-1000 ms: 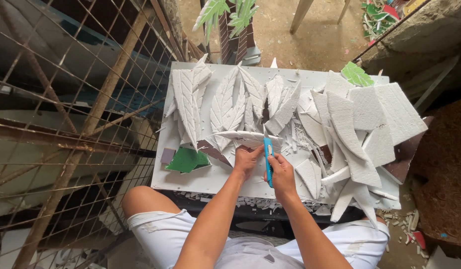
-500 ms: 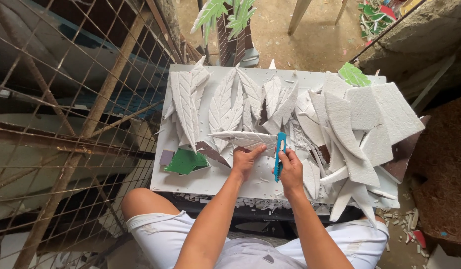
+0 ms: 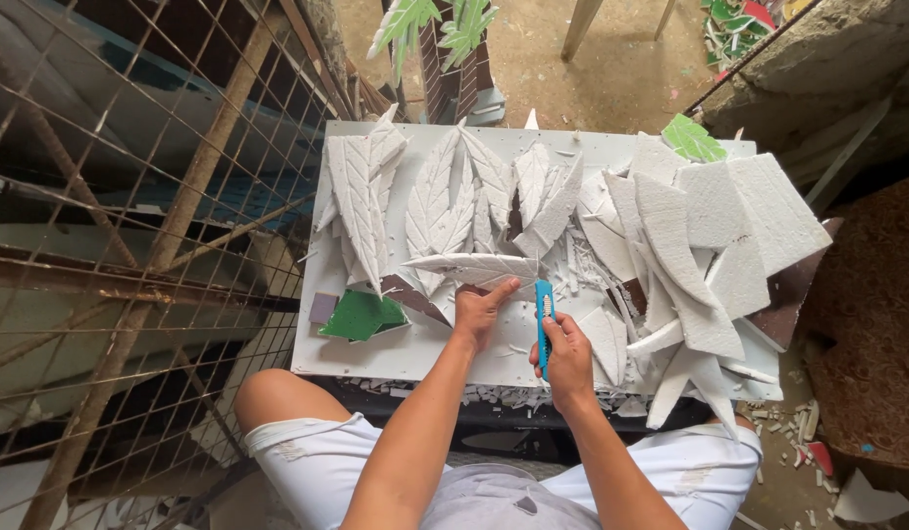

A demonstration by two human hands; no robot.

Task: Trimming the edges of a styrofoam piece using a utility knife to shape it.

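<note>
My right hand (image 3: 568,351) grips a blue utility knife (image 3: 544,306), its blade tip at the right end of a long white foam leaf (image 3: 471,266). My left hand (image 3: 482,308) presses on the lower edge of that leaf, holding it flat on the white board (image 3: 376,353). The leaf lies crosswise, in front of a row of carved white foam leaves (image 3: 435,196) that fan out toward the far edge.
Plain foam offcuts (image 3: 710,236) are heaped on the board's right half. A green painted leaf piece (image 3: 361,316) lies at the left front, another green leaf (image 3: 692,139) at the far right. A rusty wire mesh fence (image 3: 131,245) stands to the left. Foam crumbs litter the ground.
The knife has shifted from a slanted position over the leaf to upright at the leaf's right end. My left hand stays on the leaf.
</note>
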